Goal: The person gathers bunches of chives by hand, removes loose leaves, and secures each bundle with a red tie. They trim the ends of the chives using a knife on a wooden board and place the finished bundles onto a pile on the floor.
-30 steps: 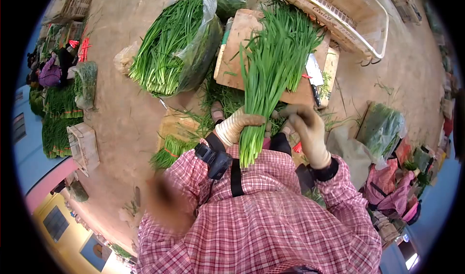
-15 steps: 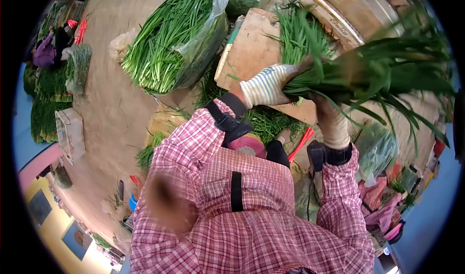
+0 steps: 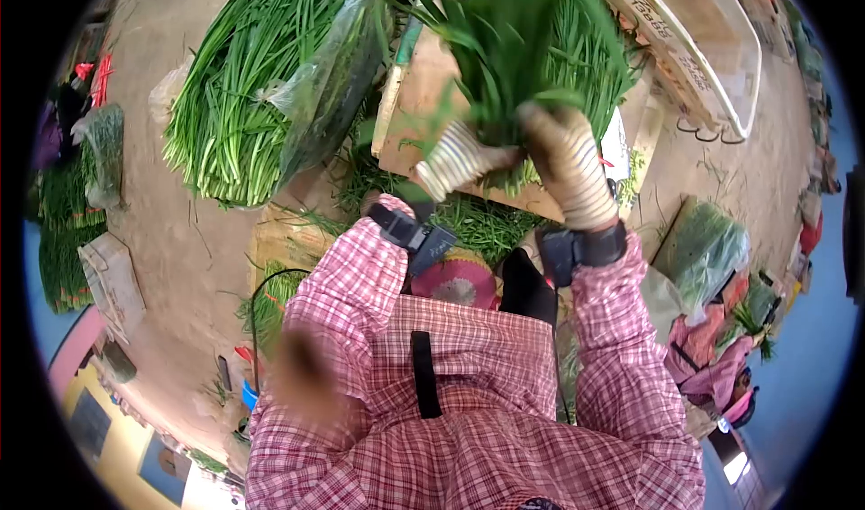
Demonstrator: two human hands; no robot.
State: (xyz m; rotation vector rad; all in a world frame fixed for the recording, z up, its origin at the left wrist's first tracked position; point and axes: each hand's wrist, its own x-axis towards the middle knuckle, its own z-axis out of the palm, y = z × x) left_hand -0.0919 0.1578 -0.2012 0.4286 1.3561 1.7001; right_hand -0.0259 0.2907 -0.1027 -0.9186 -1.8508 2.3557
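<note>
My left hand (image 3: 470,157), in a striped knit glove, is closed around the lower part of a bunch of garlic chives (image 3: 505,50). On the other side of the same bunch, my gloved right hand (image 3: 566,154) grips it with bent fingers. Motion blurs the leaves, which point away from me. Beneath my hands lies a wooden board (image 3: 410,118), with more garlic chives (image 3: 590,55) spread on its right part. Loose green trimmings (image 3: 482,226) cover the floor between the board and my lap.
A large open plastic bag (image 3: 338,118) full of garlic chives stands left of the board. At the upper right is a white-rimmed crate (image 3: 698,82). A filled clear bag (image 3: 712,253) sits on the right, and a white crate (image 3: 113,280) on the far left.
The bunch has swung from pointing right to pointing away from me. Both hands have moved left and closer together at its lower end. My view has shifted slightly.
</note>
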